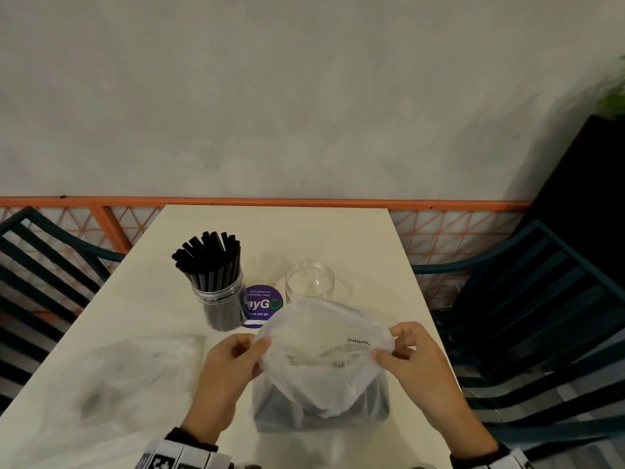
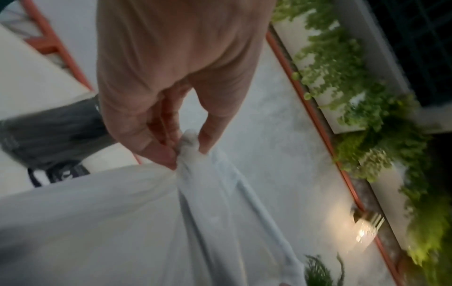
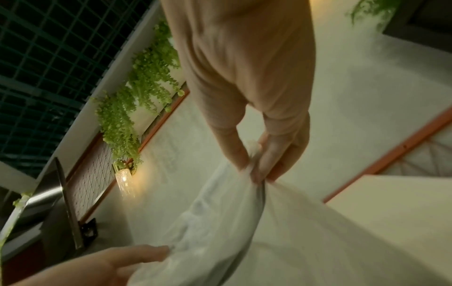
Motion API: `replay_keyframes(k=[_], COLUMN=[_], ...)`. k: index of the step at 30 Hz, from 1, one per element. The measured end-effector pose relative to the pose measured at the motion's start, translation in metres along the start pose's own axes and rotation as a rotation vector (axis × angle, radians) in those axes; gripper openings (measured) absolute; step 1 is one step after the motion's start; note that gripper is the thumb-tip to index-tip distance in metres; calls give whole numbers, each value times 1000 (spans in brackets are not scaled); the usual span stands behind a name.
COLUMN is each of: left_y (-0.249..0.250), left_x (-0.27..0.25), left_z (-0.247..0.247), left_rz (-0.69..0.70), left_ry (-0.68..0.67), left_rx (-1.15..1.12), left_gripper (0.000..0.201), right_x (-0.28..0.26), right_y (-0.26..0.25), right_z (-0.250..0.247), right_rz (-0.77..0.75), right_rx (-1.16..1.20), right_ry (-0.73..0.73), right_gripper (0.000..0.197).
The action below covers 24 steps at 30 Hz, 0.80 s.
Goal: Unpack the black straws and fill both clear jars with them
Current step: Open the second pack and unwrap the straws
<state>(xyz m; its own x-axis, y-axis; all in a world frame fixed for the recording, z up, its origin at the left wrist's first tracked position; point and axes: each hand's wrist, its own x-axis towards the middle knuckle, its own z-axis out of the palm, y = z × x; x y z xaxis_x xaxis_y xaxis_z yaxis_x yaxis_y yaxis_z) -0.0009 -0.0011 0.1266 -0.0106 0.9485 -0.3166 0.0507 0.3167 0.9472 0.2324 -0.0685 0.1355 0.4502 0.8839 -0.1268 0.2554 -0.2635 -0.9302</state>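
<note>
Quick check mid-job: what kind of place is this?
Probably a café or office pantry seating corner: a small table with slatted chairs, a purple sticker reading "Let's keep our pantries clean", and hanging greenery.

Looks like a café seating corner: pay-as-you-go pantry sticker (image 1: 260, 306) on my worktop (image 1: 142, 299), slatted chairs (image 1: 527, 319), hanging greenery (image 2: 342, 63).

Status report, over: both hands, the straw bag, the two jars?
Left hand and right hand pinch plastic bag mouth apart. Left jar full of straws, right jar empty. Nothing blocking.
</note>
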Motion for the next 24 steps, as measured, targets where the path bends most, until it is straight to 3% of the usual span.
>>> replay_keyframes(k=[4,7,10,12,15,16,18,20,24], left_y=[1,2,4,4,0,0,-1,3,2], left_x=[-2,-2,3,6,11,10,9,5,3], left_z=[0,-7,-11,-16,-23,-23,-20,-17,-24], left_rz=[-76,-143,-229,-301,-376,-385,-398,-350,-162], left_ry=[-155,-288,-327,-319,-383,-403,-416,-425,-451], left_rx=[-124,-190,-318,-460,-607,-639,-679,-669,-380], left_gripper=[16,16,19,23,60,62,46,40,76], right_x=[1,3,9,15,21,20,21,22,19], right_y=[3,4,5,6,6,4,3,6,14], right_z=[7,5,0,-9,-19,-22,-21,-19,-21], right_rz=[51,77,162,330,624,671,686,636,446], right_rx=[116,143,156,365,842,934,1012,1019,873], right_ry=[-32,-80,-126,-194,-274,-290,-330,-377,-424], right_gripper=[5,12,15,18,19,18,10,30,28])
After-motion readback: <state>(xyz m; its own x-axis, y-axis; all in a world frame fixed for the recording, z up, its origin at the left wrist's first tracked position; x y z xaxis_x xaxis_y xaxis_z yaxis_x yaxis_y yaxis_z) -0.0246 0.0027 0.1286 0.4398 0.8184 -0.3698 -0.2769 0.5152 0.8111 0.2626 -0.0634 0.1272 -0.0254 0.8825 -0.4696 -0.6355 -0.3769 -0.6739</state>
